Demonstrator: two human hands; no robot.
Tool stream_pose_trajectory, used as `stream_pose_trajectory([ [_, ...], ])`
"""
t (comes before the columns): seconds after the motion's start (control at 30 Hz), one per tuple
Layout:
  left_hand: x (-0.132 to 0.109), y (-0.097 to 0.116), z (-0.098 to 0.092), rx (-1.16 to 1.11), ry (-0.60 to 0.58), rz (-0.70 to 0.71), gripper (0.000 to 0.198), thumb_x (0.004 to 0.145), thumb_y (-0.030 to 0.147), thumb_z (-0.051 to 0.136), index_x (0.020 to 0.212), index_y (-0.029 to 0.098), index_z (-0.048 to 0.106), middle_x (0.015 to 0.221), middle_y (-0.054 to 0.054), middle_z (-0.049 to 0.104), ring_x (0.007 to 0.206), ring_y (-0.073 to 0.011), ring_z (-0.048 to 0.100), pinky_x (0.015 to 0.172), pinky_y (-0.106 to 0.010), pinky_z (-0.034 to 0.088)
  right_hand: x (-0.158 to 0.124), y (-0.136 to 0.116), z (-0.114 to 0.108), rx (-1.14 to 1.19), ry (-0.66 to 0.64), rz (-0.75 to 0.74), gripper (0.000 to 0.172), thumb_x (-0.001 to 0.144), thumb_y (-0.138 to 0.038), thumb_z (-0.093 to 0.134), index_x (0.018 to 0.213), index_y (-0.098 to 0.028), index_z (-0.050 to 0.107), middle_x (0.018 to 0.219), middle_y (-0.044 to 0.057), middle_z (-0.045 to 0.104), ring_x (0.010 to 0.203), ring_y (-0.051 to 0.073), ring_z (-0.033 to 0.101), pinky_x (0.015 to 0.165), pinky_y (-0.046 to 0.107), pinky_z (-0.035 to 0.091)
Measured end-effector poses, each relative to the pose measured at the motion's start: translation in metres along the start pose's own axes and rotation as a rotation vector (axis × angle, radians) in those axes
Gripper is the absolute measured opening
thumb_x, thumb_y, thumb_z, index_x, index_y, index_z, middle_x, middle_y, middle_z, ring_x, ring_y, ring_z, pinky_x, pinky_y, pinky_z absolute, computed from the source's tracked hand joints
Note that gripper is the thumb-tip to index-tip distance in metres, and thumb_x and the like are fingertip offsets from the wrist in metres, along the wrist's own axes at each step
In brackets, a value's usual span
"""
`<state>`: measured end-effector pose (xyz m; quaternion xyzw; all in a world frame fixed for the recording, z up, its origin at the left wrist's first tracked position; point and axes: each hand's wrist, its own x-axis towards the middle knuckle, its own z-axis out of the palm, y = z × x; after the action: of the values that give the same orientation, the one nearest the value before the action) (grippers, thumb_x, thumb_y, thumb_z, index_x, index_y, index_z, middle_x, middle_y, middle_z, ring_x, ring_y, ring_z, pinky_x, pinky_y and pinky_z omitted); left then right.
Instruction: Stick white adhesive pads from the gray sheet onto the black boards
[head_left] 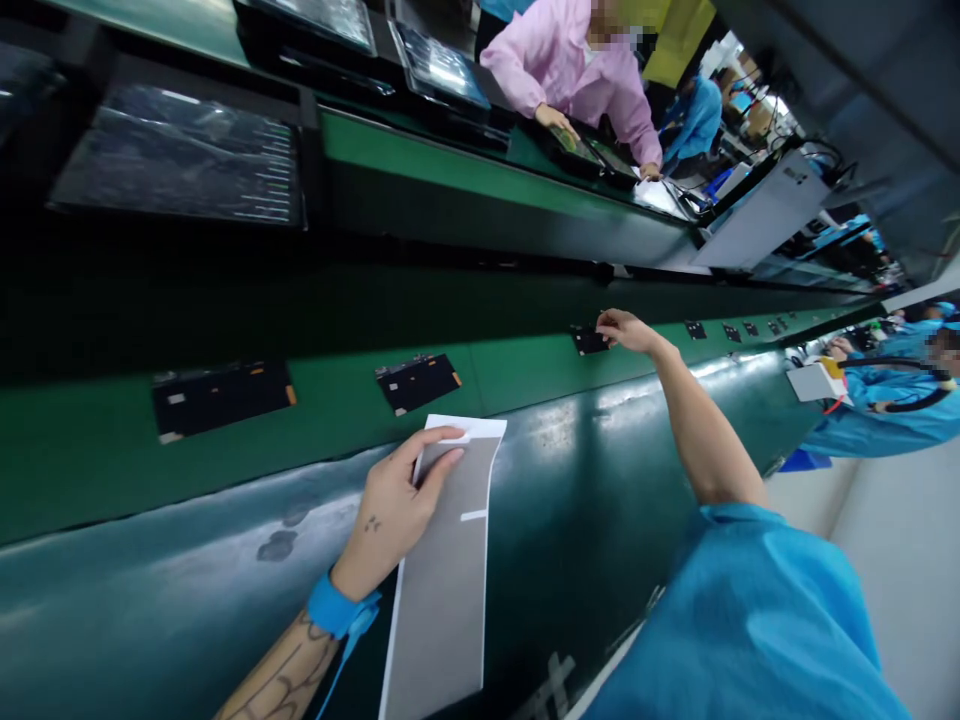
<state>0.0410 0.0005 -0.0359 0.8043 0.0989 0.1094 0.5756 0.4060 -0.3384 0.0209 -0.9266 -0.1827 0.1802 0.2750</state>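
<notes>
At the green belt (525,375), your left hand's (394,510) light press could let the grey sheet (442,590) slide; your right hand (626,332) pinches by a black pad (589,342).

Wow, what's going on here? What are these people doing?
A person in a blue smock rests their left hand on a long grey sheet, while their right hand is at a small black panel on a green assembly-line belt. Other black panels lie along the belt. Across the line, a co-worker in pink has both hands on a dark tray.
</notes>
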Motion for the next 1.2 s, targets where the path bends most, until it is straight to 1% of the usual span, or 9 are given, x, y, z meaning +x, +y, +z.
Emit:
stream_pose_trajectory([
  [0.07,0.000,0.000,-0.001,0.014,-0.004,-0.001,0.027,0.099,0.045,0.066,0.113,0.025,0.078,0.079,0.002,0.074,0.048,-0.0148,0.048,0.052,-0.028,0.042,0.007,0.014,-0.003,-0.018,-0.001,0.029,0.016,0.093,-0.030,0.075,0.090,-0.020,0.063,0.082,0.003,0.066,0.071,0.017,0.061,0.065,0.027,0.055],
  [0.2,-0.001,0.001,-0.003,0.040,-0.013,-0.008,0.028,0.098,0.046,0.066,0.112,0.025,0.078,0.064,0.004,0.063,0.047,-0.0152,0.046,0.052,-0.028,0.042,0.014,0.030,-0.003,-0.033,-0.024,0.061,0.012,0.093,-0.027,0.074,0.092,-0.020,0.064,0.085,0.003,0.068,0.071,0.017,0.062,0.062,0.026,0.055],
  [0.43,-0.002,0.001,-0.004,0.062,-0.016,-0.016,0.028,0.098,0.046,0.067,0.111,0.025,0.079,0.058,0.005,0.056,0.050,-0.0164,0.048,0.057,-0.028,0.046,0.022,0.041,-0.009,-0.023,-0.100,0.053,0.010,0.094,-0.027,0.074,0.098,-0.020,0.068,0.081,0.001,0.067,0.065,0.014,0.062,0.055,0.022,0.051],
  [0.53,-0.002,0.001,-0.003,0.057,-0.014,-0.021,0.027,0.098,0.045,0.067,0.112,0.025,0.080,0.062,0.004,0.059,0.052,-0.0169,0.052,0.058,-0.029,0.047,0.024,0.046,-0.011,-0.016,-0.105,0.060,0.016,0.094,-0.031,0.078,0.098,-0.020,0.067,0.079,0.001,0.067,0.063,0.014,0.062,0.056,0.023,0.052],
  [0.8,-0.004,0.001,-0.004,0.069,-0.015,-0.024,0.028,0.099,0.045,0.067,0.112,0.025,0.080,0.060,0.004,0.058,0.052,-0.0172,0.052,0.057,-0.029,0.045,0.030,0.062,-0.013,-0.068,-0.084,0.047,0.016,0.095,-0.033,0.078,0.096,-0.020,0.068,0.077,0.002,0.066,0.063,0.015,0.059,0.059,0.026,0.054],
  [0.9,-0.003,0.000,-0.004,0.072,-0.014,-0.015,0.027,0.099,0.045,0.067,0.112,0.025,0.079,0.068,0.003,0.065,0.050,-0.0154,0.050,0.055,-0.028,0.044,0.026,0.065,-0.013,-0.118,-0.008,-0.017,0.020,0.093,-0.033,0.078,0.105,-0.019,0.071,0.088,0.006,0.070,0.074,0.019,0.062,0.071,0.032,0.058],
  [1.0,-0.002,-0.001,-0.002,0.062,-0.010,-0.006,0.026,0.099,0.043,0.066,0.112,0.025,0.079,0.083,0.002,0.076,0.051,-0.0141,0.053,0.056,-0.028,0.045,0.013,0.066,-0.014,-0.152,0.052,-0.111,0.044,0.093,-0.037,0.077,0.131,-0.019,0.069,0.122,0.013,0.071,0.103,0.027,0.068,0.097,0.042,0.058],
  [1.1,-0.001,-0.002,0.000,0.038,-0.014,0.017,0.023,0.100,0.042,0.067,0.111,0.025,0.078,0.101,0.000,0.081,0.056,-0.0144,0.058,0.060,-0.029,0.048,0.001,0.066,-0.015,-0.225,0.018,-0.209,0.068,0.084,-0.047,0.088,0.144,-0.022,0.067,0.150,0.017,0.061,0.140,0.038,0.056,0.122,0.054,0.043],
  [1.2,-0.001,-0.002,0.001,0.013,-0.020,0.031,0.022,0.101,0.040,0.066,0.112,0.025,0.078,0.110,-0.001,0.082,0.062,-0.0157,0.063,0.064,-0.029,0.051,-0.007,0.065,-0.011,-0.344,0.020,-0.292,0.075,0.082,-0.055,0.090,0.144,-0.020,0.070,0.152,0.021,0.060,0.147,0.043,0.051,0.127,0.058,0.036],
])
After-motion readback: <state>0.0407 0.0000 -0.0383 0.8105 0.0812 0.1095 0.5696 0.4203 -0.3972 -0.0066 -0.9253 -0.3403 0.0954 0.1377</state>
